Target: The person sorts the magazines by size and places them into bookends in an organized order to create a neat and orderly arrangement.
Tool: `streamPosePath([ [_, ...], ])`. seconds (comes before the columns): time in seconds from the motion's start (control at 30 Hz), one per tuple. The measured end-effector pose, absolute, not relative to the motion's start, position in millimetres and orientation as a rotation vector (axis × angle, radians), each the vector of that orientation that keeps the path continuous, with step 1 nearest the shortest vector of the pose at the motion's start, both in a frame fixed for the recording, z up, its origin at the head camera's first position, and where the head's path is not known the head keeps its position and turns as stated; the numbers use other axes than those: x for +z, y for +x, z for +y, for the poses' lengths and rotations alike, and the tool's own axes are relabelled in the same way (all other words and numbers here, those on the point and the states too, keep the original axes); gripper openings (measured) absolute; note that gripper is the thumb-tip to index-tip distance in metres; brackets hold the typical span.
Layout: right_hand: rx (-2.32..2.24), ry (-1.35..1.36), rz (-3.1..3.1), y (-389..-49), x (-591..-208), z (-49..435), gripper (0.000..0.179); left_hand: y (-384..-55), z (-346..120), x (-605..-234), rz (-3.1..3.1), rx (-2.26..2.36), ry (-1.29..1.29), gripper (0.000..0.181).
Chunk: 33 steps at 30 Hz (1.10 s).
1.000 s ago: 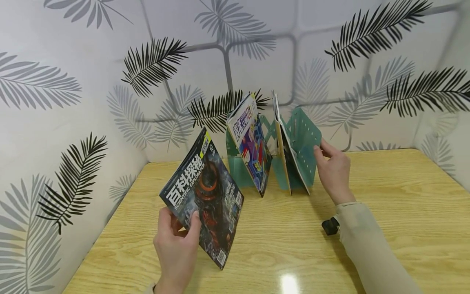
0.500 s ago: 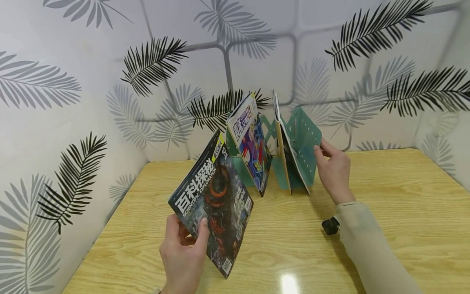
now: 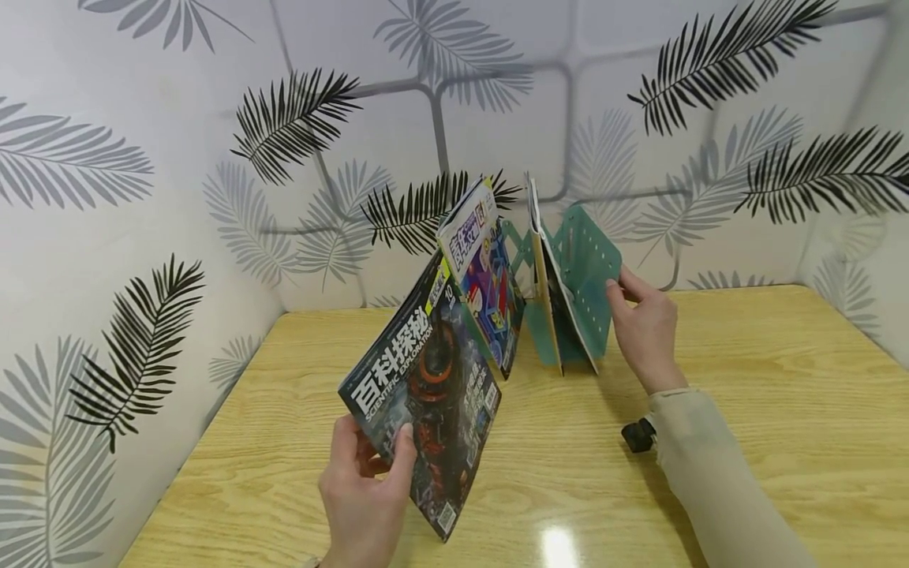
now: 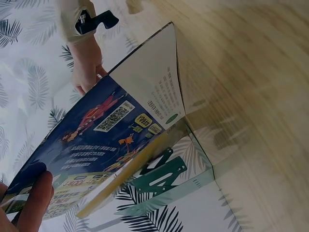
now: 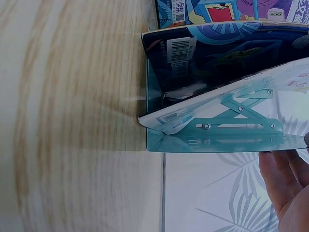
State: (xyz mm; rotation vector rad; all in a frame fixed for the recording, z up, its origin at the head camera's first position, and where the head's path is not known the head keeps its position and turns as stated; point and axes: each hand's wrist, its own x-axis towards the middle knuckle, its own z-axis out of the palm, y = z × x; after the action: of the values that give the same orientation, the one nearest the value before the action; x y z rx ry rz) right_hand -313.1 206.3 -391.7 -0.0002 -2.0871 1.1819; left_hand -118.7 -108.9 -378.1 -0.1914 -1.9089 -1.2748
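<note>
My left hand (image 3: 369, 497) holds a dark magazine (image 3: 426, 402) by its left edge, thumb on the front cover. The magazine is tilted, in front of the left part of a green expandable metal book rack (image 3: 592, 276). My right hand (image 3: 645, 331) pinches the rack's right end plate, its fingertips at the plate's outer edge in the right wrist view (image 5: 285, 179). Towards the rack's left stands a colourful magazine (image 3: 483, 276), partly hidden by the held one. Thin magazines (image 3: 564, 315) lean in its right part. In the left wrist view a blue back cover (image 4: 91, 125) fills the middle.
The rack stands on a wood-grain table (image 3: 767, 394) near the back wall (image 3: 497, 134), which carries a leaf pattern. A black wrist camera (image 3: 639, 435) sits under the right sleeve (image 3: 717, 473). The side wall (image 3: 106, 276) borders the table's left.
My left hand has moved right and slightly down with the dark magazine, which now overlaps the colourful one in the head view. My right hand has stayed on the rack.
</note>
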Motion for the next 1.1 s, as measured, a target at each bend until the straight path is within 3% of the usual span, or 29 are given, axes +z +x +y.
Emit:
streamPosePath([
  [1.1,1.145,0.007,-2.078,-314.5,-392.7,207.8,0.034,-154.1,-87.4,-375.4,-1.903,-1.323,-0.469,0.029],
])
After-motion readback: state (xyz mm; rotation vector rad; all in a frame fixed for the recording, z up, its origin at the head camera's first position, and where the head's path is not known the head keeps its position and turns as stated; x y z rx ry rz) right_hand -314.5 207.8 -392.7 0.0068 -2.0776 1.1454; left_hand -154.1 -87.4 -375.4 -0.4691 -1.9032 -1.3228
